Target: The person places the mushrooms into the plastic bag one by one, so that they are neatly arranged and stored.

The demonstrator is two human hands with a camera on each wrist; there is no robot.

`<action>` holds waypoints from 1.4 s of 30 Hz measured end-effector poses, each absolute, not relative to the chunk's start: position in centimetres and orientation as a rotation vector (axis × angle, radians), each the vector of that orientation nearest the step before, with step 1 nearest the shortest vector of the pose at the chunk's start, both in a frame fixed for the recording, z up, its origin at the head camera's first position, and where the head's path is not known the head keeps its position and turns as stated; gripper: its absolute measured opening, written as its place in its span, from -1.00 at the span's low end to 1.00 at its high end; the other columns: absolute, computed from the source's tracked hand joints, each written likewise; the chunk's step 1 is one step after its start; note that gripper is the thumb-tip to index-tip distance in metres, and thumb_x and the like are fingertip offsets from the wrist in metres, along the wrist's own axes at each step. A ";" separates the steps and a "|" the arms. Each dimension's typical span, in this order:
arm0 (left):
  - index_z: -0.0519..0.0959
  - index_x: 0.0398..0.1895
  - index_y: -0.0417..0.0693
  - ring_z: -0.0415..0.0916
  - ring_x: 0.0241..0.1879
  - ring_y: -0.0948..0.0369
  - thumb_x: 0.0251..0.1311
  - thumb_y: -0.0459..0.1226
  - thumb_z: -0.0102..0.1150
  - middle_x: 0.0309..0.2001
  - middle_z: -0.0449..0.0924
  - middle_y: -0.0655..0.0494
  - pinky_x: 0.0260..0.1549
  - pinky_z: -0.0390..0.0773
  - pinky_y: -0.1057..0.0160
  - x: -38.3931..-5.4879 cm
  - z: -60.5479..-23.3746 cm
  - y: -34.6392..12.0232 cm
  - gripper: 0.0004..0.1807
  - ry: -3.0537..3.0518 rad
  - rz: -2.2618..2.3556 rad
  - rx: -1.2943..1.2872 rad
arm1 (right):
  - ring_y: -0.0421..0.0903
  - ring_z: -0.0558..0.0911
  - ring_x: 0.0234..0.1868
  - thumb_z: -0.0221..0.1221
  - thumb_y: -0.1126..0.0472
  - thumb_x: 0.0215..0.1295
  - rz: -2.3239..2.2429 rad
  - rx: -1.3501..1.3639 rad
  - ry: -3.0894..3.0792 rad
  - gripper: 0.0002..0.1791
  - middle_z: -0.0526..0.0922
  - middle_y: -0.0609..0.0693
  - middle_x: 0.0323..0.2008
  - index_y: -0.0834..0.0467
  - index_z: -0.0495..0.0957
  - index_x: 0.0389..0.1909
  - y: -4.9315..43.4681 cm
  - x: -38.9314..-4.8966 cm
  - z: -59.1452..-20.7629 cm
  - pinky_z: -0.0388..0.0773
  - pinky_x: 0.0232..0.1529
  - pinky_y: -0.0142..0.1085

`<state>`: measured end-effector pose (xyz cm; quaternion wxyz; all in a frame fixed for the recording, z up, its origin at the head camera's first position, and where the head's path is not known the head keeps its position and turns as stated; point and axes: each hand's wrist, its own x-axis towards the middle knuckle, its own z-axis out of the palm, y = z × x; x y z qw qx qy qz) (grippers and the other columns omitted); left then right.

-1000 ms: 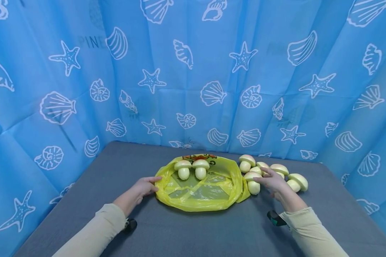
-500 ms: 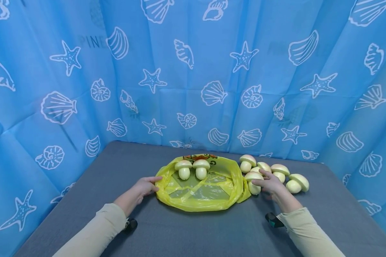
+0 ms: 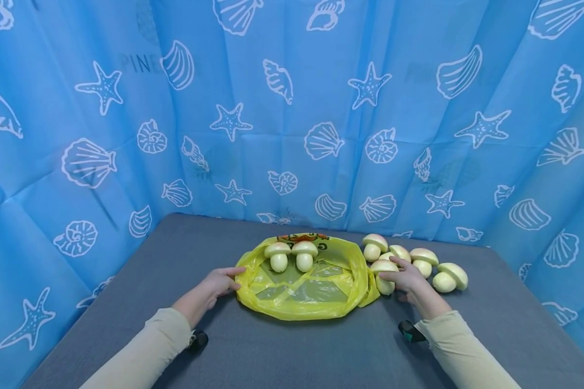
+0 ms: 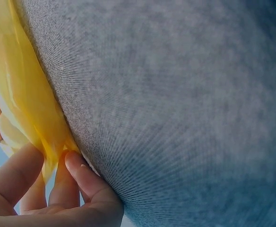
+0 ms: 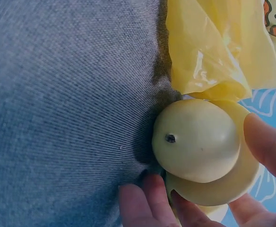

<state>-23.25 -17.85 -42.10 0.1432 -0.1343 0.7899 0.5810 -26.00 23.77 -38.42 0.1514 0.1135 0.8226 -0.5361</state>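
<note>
A yellow plastic bag point(image 3: 297, 311) lies with its mouth spread open on the table. Two pale toy mushrooms stand inside it at the back, a left one point(image 3: 278, 256) and a right one point(image 3: 304, 256). My left hand point(image 3: 216, 283) pinches the bag's left edge; the left wrist view shows a fold of yellow plastic point(image 4: 43, 118) between thumb and fingers. On the other side, my right hand point(image 3: 411, 282) grips a toy mushroom point(image 3: 384, 267) beside the bag's right edge. Its rounded stem end point(image 5: 199, 142) faces the right wrist camera, with fingers on both sides of the cap.
More toy mushrooms cluster behind and right of my right hand, among them one at the back point(image 3: 375, 246), another point(image 3: 423, 258) and a tilted one point(image 3: 451, 276) farthest right. The table point(image 3: 302, 356) has a grey cloth. A blue shell-print curtain point(image 3: 282, 135) surrounds its back and sides.
My right hand has moved slightly left and closed in around the mushroom next to the bag. The left hand stays on the bag's edge, and the bag has not visibly moved.
</note>
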 end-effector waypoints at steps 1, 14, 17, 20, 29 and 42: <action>0.39 0.35 -0.15 0.07 0.39 -0.19 0.27 -0.53 0.02 0.41 0.16 -0.28 0.29 0.17 -0.17 -23.2 -42.1 -17.8 -0.45 2.281 1.675 -0.379 | 0.47 0.11 0.33 0.10 0.17 0.39 -1.534 0.332 2.367 -0.12 -0.14 0.48 0.42 0.24 -0.22 0.53 23.7 -26.0 -38.5 0.25 0.16 0.31; 0.38 0.35 -0.18 0.07 0.39 -0.19 0.27 -0.54 0.01 0.40 0.16 -0.29 0.28 0.20 -0.15 -23.2 -42.1 -17.8 -0.45 2.290 1.682 -0.360 | 0.43 0.19 0.30 0.11 0.19 0.38 -1.477 0.357 2.409 -0.14 -0.07 0.47 0.41 0.23 -0.17 0.53 23.5 -26.2 -38.6 0.31 0.09 0.28; 0.37 0.35 -0.19 0.07 0.39 -0.19 0.27 -0.55 0.01 0.41 0.16 -0.29 0.28 0.20 -0.15 -23.2 -42.1 -17.8 -0.45 2.290 1.684 -0.351 | 0.44 0.18 0.30 0.12 0.22 0.37 -1.485 0.361 2.408 -0.14 -0.08 0.47 0.41 0.25 -0.17 0.53 23.4 -26.3 -38.4 0.32 0.11 0.26; 0.37 0.36 -0.19 0.06 0.39 -0.19 0.27 -0.55 0.00 0.41 0.16 -0.30 0.28 0.20 -0.15 -23.3 -42.2 -17.8 -0.45 2.290 1.684 -0.346 | 0.44 0.16 0.31 0.12 0.24 0.37 -1.499 0.363 2.402 -0.14 -0.10 0.48 0.41 0.26 -0.18 0.52 23.3 -26.3 -38.4 0.32 0.13 0.25; 0.38 0.35 -0.18 0.08 0.39 -0.18 0.27 -0.54 0.02 0.41 0.16 -0.29 0.27 0.22 -0.15 -23.3 -42.1 -17.8 -0.45 2.294 1.679 -0.364 | 0.43 0.17 0.31 0.10 0.25 0.38 -1.545 0.373 2.373 -0.14 -0.13 0.49 0.41 0.28 -0.20 0.52 23.6 -26.2 -38.3 0.36 0.14 0.20; 0.37 0.36 -0.17 0.08 0.39 -0.19 0.27 -0.52 0.03 0.41 0.16 -0.29 0.28 0.21 -0.15 -23.2 -42.3 -17.8 -0.45 2.290 1.682 -0.346 | 0.17 0.44 -0.01 0.14 0.20 0.36 -1.565 0.378 2.370 -0.12 0.08 0.45 0.34 0.27 -0.16 0.52 24.0 -25.5 -37.2 0.58 -0.16 -0.07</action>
